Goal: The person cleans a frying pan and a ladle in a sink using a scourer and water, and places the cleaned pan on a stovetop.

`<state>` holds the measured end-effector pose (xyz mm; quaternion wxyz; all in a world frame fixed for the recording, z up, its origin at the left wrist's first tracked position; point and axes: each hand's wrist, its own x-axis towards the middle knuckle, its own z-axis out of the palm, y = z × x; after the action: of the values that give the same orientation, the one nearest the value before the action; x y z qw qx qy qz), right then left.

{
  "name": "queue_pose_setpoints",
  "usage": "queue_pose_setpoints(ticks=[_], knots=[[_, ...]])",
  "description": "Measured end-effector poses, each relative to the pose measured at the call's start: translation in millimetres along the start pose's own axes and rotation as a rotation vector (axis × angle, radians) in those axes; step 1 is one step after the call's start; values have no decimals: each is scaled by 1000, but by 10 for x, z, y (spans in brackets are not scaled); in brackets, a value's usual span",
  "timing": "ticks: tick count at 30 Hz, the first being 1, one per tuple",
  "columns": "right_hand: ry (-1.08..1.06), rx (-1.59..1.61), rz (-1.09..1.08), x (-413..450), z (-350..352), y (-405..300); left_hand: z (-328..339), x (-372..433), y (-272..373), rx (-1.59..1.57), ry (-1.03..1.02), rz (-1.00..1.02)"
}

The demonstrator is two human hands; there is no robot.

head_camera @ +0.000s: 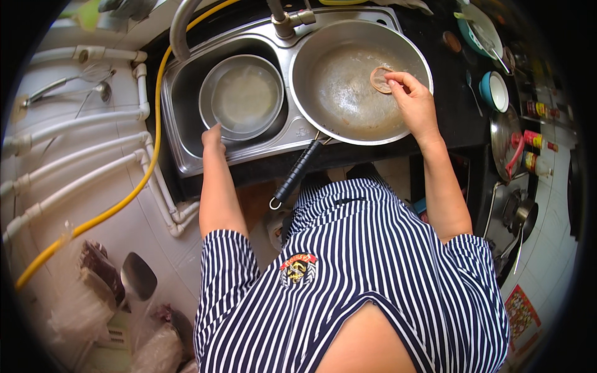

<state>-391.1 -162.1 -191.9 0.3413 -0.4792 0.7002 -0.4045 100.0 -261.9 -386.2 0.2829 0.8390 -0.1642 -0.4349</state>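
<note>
My right hand point(413, 100) pinches a small round mesh disc with an orange-brown rim point(381, 79) over the inside of a large metal pan point(354, 98). That pan rests over the right side of the stainless steel double sink point(298, 128), its black handle point(298, 172) pointing towards me. In the left basin sits a round metal bowl point(242, 98) holding cloudy liquid. At the bowl's near-left rim is my left hand point(214, 138); its fingers are partly hidden, and whether they grip the rim is unclear.
A faucet point(283, 25) stands behind the sink. A yellow hose point(156, 135) runs down the left side beside white pipes point(84, 121). On the right are a blue bowl point(495, 92), a spoon point(473, 93), a glass pot lid point(503, 135) and several bottles point(538, 140).
</note>
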Motion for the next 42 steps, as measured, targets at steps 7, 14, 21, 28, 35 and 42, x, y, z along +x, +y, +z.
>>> queue_pose_setpoints(ticks=[7, 14, 21, 28, 35, 42], knots=[[79, -131, -15, -261, -149, -203, 35, 714, -202, -173, -11, -547], [145, -191, 22, -462, -223, -164, 30, 506, -61, -191, -373, -489], [124, -147, -27, -380, -163, -160, -174, 555, -78, -105, -344, -404], [287, -607, -191, -175, -544, 72, -301, 65, 120, -147, -262, -238], [279, -400, -89, -132, -816, 312, -723, -656, 386, -200, -346, -63], [-270, 269, 103, 30, -352, 142, -805, -1855, 658, -154, -323, 88]])
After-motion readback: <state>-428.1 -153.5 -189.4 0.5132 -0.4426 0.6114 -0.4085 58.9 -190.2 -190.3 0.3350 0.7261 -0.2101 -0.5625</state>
